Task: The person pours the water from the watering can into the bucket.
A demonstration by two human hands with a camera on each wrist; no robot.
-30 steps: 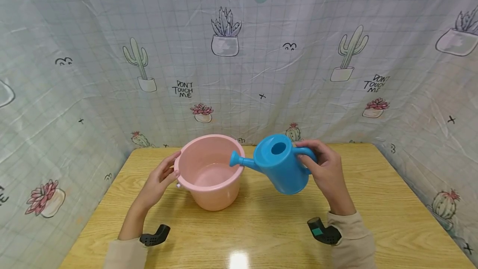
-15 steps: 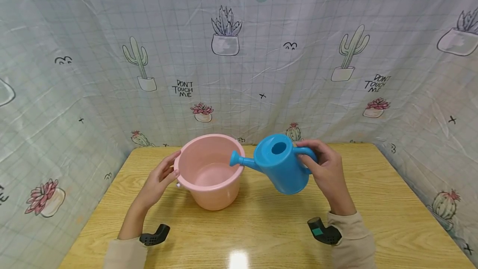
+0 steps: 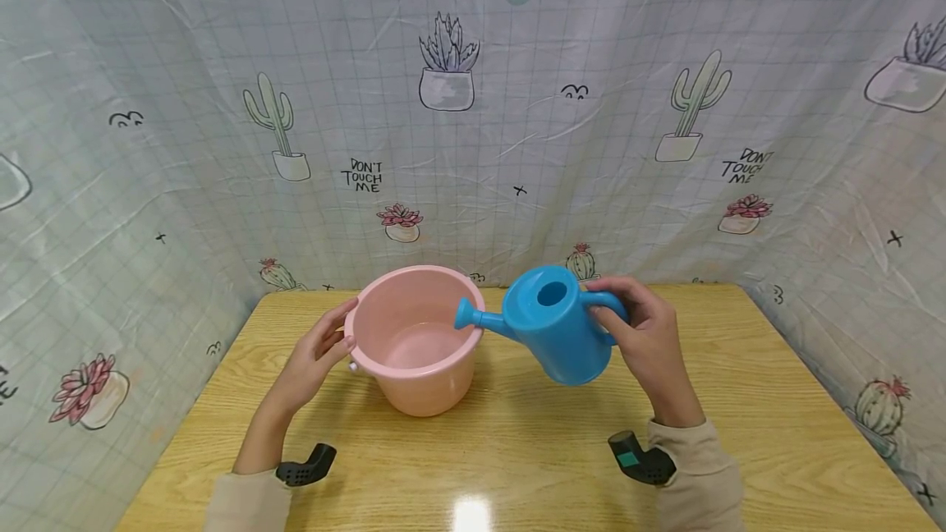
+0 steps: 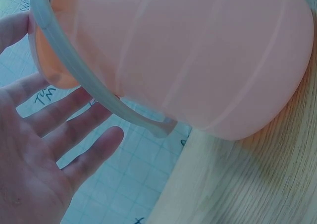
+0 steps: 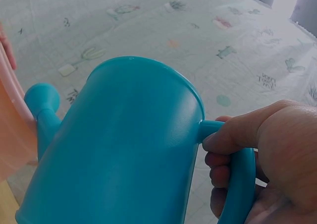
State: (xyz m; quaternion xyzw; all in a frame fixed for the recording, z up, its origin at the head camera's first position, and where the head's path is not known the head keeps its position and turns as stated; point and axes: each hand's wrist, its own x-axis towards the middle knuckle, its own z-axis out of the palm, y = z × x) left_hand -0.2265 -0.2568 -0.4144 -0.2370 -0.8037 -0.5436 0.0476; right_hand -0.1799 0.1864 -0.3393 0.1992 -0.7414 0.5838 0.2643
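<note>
A pink bucket (image 3: 424, 388) stands on the table. My left hand (image 3: 314, 360) touches its left rim; in the left wrist view the fingers of that hand (image 4: 37, 144) are spread and fairly straight, beside the bucket's pale handle (image 4: 84, 73). My right hand (image 3: 650, 343) grips the handle of a blue watering can (image 3: 565, 343), tilted left with its spout (image 3: 467, 314) over the bucket's right rim. In the right wrist view, the right hand's (image 5: 292, 154) fingers curl round the can's handle (image 5: 241, 184). No water shows leaving the spout.
The wooden table (image 3: 473, 450) ends at a patterned curtain (image 3: 517, 146) close behind the bucket and can, with more curtain along both sides. A black wrist device (image 3: 306, 466) is at the left wrist and another (image 3: 641, 460) at the right.
</note>
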